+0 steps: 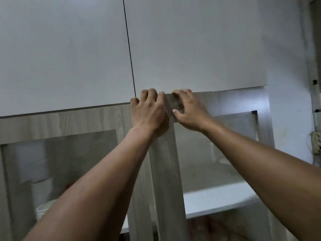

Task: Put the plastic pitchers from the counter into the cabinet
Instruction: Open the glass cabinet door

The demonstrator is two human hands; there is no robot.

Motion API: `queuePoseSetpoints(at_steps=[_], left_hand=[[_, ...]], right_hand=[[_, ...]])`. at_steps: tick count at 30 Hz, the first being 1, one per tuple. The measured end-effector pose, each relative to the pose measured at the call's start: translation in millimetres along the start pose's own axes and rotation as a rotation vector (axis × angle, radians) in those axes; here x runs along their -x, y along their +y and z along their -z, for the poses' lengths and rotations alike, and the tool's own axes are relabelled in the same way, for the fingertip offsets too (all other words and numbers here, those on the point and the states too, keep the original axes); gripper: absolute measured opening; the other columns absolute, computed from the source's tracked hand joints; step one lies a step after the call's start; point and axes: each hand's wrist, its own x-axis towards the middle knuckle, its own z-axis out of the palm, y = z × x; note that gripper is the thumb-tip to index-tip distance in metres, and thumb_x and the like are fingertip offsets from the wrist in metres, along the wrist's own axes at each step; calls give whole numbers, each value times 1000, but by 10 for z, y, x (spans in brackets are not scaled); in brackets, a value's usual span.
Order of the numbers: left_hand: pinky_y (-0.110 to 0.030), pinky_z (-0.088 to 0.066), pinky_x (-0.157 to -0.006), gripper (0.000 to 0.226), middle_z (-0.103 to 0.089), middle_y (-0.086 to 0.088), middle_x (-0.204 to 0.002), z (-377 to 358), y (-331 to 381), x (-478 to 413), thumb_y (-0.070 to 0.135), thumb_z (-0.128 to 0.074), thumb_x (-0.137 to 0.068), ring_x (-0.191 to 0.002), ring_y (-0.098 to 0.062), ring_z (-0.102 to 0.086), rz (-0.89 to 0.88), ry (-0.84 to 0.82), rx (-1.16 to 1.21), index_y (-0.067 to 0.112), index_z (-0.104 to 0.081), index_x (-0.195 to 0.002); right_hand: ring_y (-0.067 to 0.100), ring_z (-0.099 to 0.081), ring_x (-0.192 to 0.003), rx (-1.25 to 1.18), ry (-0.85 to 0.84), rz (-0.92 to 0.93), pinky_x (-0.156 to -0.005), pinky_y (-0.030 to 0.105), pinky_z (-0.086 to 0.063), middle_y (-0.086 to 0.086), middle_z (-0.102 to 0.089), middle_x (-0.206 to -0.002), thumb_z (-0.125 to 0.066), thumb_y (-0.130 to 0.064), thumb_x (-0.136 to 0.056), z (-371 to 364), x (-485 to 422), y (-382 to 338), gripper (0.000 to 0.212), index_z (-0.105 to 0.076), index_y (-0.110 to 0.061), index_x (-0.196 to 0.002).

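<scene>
Fingertips of both hands were hooked over the top edges of 2 wood-grain, glass-panelled cabinet doors where they met, just below the white upper cabinets (191, 49). The left hand (149, 112) curled on the left door (59, 122), the right hand (189, 110) on the right door (170, 153), which stood slightly ajar. Neither hand held anything else. No pitcher was in view, nor the counter. Judging by this, the doors were being opened; pulling evenly from the top corners, clear of the overhanging white panels, would have kept fingers from pinching. Something pale showed behind the left glass, unclear what.
</scene>
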Motion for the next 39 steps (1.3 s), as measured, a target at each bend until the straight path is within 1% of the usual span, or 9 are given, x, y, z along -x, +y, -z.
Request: queuePoseSetpoints(at_steps=[3,7,15,21,23,26,30,34,39], left_hand=[[-50,-43,-87,45,-53,-15,-129,391,210,82,28,-45,-92,-124,-38,-44,2,76,171,13,-56,-133],[-39,-45,-76,80,-57,-21,-117,917,538,224,43,-13,-76,-109,-39,-52,-41,185,507,5,-63,-126],[-24,-35,-66,25,-66,-12,-98,1757,1541,368,18,-55,-87,-80,-22,-60,72,379,868,6,-65,-106],[-7,-39,-67,29,-70,-4,-94,2241,2571,479,22,-46,-95,-79,-10,-59,174,435,1337,7,-70,-100],[-6,-41,-74,34,-72,-8,-102,2346,2927,546,17,-42,-93,-87,-13,-62,148,413,1422,6,-71,-109],[-35,-48,-101,48,-65,-11,-132,2363,3485,665,12,-38,-92,-119,-23,-60,25,270,1522,9,-58,-135],[-38,-20,-125,60,-18,-2,-167,2107,4234,909,29,-25,-101,-154,-13,-16,-193,-5,1391,16,-18,-159],[-37,-11,-126,65,12,8,-168,1745,4868,1035,46,-21,-103,-154,-9,7,-347,-177,1203,29,6,-160],[-46,-12,-125,73,20,2,-166,1404,5481,951,48,-25,-98,-155,-22,10,-473,-220,1053,32,14,-157]], right_hand=[[18,-52,-120,-96,94,-8,-98,46,-50,0,-49,-135,-55,-32,-89,339,238,-100,48,-47,-23,-136],[17,-57,-110,-187,180,-52,-93,41,-53,-2,-57,-127,-54,-29,-93,829,508,-229,36,-54,-22,-127],[17,-57,-122,-417,211,-204,-106,42,-47,-1,-63,-127,-48,-26,-98,1938,1100,-194,31,-56,-21,-127],[12,-61,-122,-598,126,-381,-101,46,-51,-6,-66,-131,-47,-49,-93,2920,1806,9,46,-57,-32,-135],[10,-66,-111,-592,102,-447,-94,42,-53,-9,-72,-118,-41,-41,-100,3251,2098,114,36,-64,-29,-126],[8,-68,-79,-582,138,-553,-72,29,-51,-13,-74,-84,-35,-36,-104,3704,2465,287,38,-72,-28,-105],[16,-70,-89,-525,305,-668,-78,35,-54,-3,-77,-93,-37,-48,-102,4188,2788,514,45,-75,-23,-98],[22,-57,-125,-30,355,-617,-108,50,-44,4,-61,-135,-44,-41,-100,4404,3027,965,42,-48,-21,-137],[23,1,-155,563,261,-551,-124,47,-17,3,13,-168,-46,-38,-96,4548,3331,1741,89,17,-21,-156]])
